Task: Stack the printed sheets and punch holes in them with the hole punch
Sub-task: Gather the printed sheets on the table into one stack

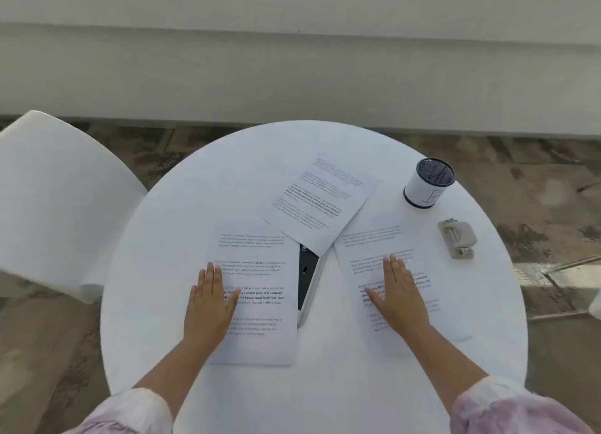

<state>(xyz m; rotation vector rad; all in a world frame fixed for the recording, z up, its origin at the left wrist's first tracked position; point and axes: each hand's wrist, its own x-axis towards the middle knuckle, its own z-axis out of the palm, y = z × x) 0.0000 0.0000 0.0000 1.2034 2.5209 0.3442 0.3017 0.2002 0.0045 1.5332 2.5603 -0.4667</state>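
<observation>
Round white table (162,254): my left hand (209,303) and right hand (398,295) lie flat, fingers spread, each pressing a separate sheet, gripping nothing.

A round white table (162,238) carries three printed sheets (260,271). A hole punch (457,238), a cylindrical pen holder (427,188) and a dark flat device (307,271) lie there too.

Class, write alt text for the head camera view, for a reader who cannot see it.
A person's left hand and right hand press flat on two separate printed sheets on a round white table. A third sheet lies tilted behind them; a hole punch and a white cup sit far right.
</observation>
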